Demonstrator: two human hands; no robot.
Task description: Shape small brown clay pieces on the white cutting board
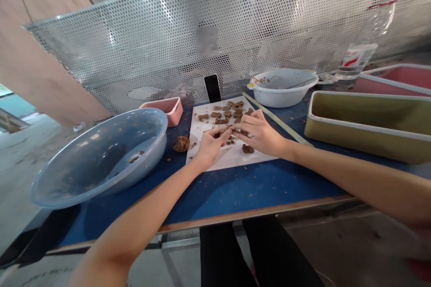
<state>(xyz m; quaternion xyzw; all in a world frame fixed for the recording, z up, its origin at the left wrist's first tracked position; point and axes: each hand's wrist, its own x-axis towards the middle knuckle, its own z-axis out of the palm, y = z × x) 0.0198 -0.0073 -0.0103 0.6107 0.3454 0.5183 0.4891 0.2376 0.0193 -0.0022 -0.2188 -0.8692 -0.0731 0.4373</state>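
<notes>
Both of my hands meet over a white board (232,154) on the blue table (215,188). My left hand (212,143) and my right hand (257,132) have their fingers pinched together on a small brown clay piece (232,131) between them. Several brown clay pieces (225,114) lie on the far half of the board. One more piece (248,148) lies just below my right hand. A rough brown clay lump (182,143) sits on the table left of the board.
A big blue basin (101,157) stands at the left, a pink box (166,108) behind it. A phone (212,88) leans on the perforated metal screen (188,40). A white bowl (282,87), a stick (276,119), a green trough (367,125), a pink tray (397,78) and a plastic bottle (362,51) are at the right.
</notes>
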